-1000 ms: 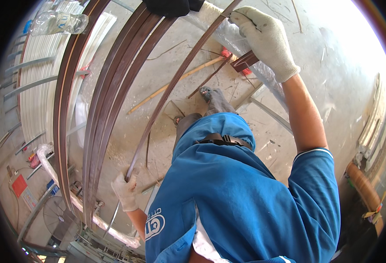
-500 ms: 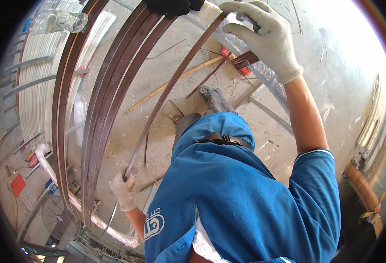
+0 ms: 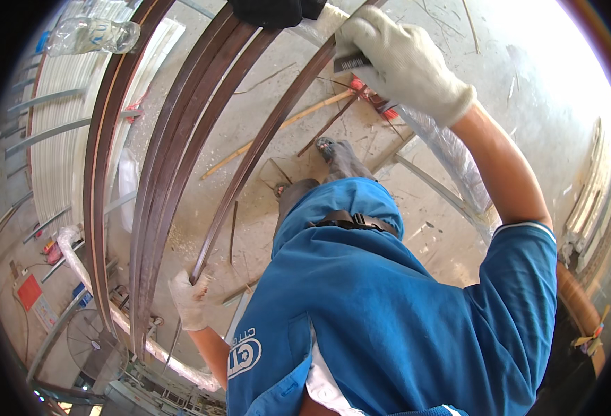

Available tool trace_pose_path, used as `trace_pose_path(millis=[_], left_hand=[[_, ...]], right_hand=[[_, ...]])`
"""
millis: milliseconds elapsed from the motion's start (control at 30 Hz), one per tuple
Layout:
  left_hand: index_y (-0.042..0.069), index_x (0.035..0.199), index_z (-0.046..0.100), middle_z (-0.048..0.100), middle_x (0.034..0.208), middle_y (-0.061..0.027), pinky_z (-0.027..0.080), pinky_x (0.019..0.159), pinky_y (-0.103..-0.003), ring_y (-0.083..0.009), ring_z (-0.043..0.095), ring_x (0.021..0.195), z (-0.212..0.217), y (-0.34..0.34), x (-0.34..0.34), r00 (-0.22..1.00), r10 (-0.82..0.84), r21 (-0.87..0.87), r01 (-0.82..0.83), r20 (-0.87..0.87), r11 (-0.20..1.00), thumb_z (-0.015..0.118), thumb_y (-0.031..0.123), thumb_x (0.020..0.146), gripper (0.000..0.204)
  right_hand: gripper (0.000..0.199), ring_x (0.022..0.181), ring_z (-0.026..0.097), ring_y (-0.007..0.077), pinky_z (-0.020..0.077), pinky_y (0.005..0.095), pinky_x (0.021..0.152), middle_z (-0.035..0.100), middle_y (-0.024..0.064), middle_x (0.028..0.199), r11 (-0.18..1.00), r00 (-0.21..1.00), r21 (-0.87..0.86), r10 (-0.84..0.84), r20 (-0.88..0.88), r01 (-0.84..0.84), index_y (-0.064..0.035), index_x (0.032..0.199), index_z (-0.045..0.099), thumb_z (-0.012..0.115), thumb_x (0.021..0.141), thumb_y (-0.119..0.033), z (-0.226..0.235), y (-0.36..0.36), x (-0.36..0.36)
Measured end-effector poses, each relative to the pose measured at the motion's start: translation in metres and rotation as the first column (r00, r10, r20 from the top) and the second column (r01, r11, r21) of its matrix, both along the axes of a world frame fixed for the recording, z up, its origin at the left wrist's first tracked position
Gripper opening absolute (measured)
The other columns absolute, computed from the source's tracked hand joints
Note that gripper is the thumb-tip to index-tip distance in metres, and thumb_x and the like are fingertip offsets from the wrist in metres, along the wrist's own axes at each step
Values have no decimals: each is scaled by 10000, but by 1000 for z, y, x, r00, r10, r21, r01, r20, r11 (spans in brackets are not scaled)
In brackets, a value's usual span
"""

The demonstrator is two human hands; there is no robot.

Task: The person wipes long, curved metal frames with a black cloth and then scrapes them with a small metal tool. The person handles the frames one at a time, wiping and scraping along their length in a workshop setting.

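A long, narrow dark brown strip (image 3: 260,149) runs slantwise in front of me, from upper right down to lower left. My left hand (image 3: 189,299), in a whitish work glove, is closed on its lower part. Near the far end, my right hand (image 3: 406,66), gloved the same way, has its fingers wrapped over the strip. A small dark piece with pale markings (image 3: 351,63) shows under the right fingers; I cannot tell whether it is a label or a separate thing. Left of this strip lie several similar brown strips (image 3: 174,156), side by side, with a black cloth-like thing (image 3: 267,12) over their far part.
Another brown length (image 3: 99,152) lies farther left, with a clear plastic bottle (image 3: 92,36) on it. Beyond are stacked white profiles (image 3: 59,145) on metal bars. A wooden stick (image 3: 233,157), red wrapping (image 3: 369,97) and plastic-wrapped lengths (image 3: 444,149) lie low around my feet. A fan (image 3: 94,343) stands lower left.
My right hand has turned and closed over the strip, its fingers less spread than before. The strip has rolled so a wider face shows. My left hand keeps its hold, shifted slightly.
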State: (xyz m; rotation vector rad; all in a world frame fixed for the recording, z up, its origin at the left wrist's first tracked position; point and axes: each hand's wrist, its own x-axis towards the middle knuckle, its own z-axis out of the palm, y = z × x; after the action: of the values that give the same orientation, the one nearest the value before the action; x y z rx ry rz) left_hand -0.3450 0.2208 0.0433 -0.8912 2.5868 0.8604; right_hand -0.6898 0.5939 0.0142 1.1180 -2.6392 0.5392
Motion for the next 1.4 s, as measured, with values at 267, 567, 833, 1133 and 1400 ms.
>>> trace_pose_path(millis=[267, 567, 833, 1133, 1400], left_hand=[[-2, 826, 718, 430, 543, -7, 306, 469, -308, -88, 400, 504, 4, 0, -1, 994, -18, -129, 32, 108, 991, 843, 394, 836, 415], [-1, 823, 699, 412, 549, -24, 293, 482, -343, -116, 377, 513, -2, -2, 2, 999, 5, -71, -1, 49, 997, 837, 418, 827, 440], [-7, 814, 699, 404, 538, -6, 298, 475, -327, -102, 377, 503, 1, 4, -4, 999, 2, -63, 0, 42, 998, 835, 434, 832, 462], [-1, 839, 717, 420, 539, 0, 303, 477, -324, -95, 385, 506, 4, 4, -6, 997, -10, -67, 15, 73, 998, 843, 387, 827, 408], [-2, 870, 730, 430, 545, 0, 312, 481, -326, -99, 389, 516, 6, 7, -8, 996, 40, -53, -36, 80, 998, 848, 365, 816, 389]], right_hand=[[176, 786, 704, 243, 591, 339, 717, 665, 84, 881, 973, 993, -226, 17, -115, -43, -68, 976, 682, 710, 803, -91, 2, 29, -10], [217, 665, 668, 221, 533, 366, 531, 635, 80, 875, 968, 942, 138, 238, -238, -210, -70, 950, 667, 680, 757, -168, 24, 9, -24], [246, 606, 658, 237, 532, 376, 492, 592, 121, 826, 870, 903, 426, 367, -223, -248, 4, 1002, 640, 648, 812, -152, 36, 0, -23], [262, 771, 735, 260, 609, 354, 714, 701, 142, 832, 927, 896, -56, 372, 243, -370, -48, 928, 747, 724, 877, -304, 23, -12, 28], [316, 830, 737, 166, 602, 292, 751, 711, 79, 970, 978, 980, -203, -9, 201, 51, -109, 1148, 733, 745, 839, -45, 13, 12, 3]])
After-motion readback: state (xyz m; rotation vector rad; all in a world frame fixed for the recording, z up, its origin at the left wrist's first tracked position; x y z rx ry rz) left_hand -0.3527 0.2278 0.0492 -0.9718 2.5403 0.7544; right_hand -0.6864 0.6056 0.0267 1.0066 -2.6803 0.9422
